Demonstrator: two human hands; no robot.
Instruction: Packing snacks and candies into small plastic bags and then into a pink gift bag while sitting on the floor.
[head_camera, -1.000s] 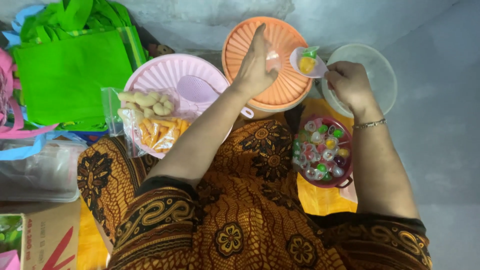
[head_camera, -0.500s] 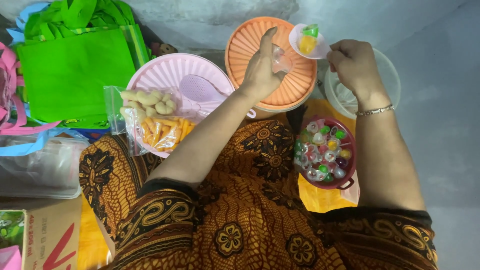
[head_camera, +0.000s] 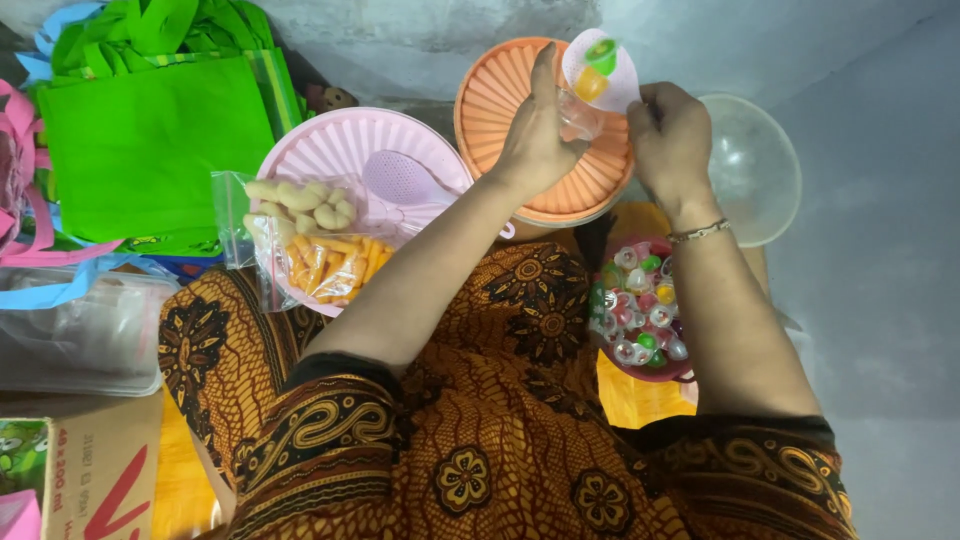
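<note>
Small clear bag (head_camera: 598, 70) of green and yellow jelly cups, held by both hands over the ribbed orange basket (head_camera: 500, 100).

Left hand (head_camera: 538, 135) pinches its crumpled lower part, partly hiding it; right hand (head_camera: 668, 135) curls at the edge, grip unclear. Glossy jelly cups fill a maroon bowl (head_camera: 640, 318) nearer.

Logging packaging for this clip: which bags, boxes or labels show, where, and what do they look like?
Small clear bag: in both hands, over the orange lid; green and yellow pieces inside.
Two clear snack bags: on the pink basket; pale and orange snacks.
Green tote bags: upper left.
Cardboard box: bottom left, brown, red print.
</note>
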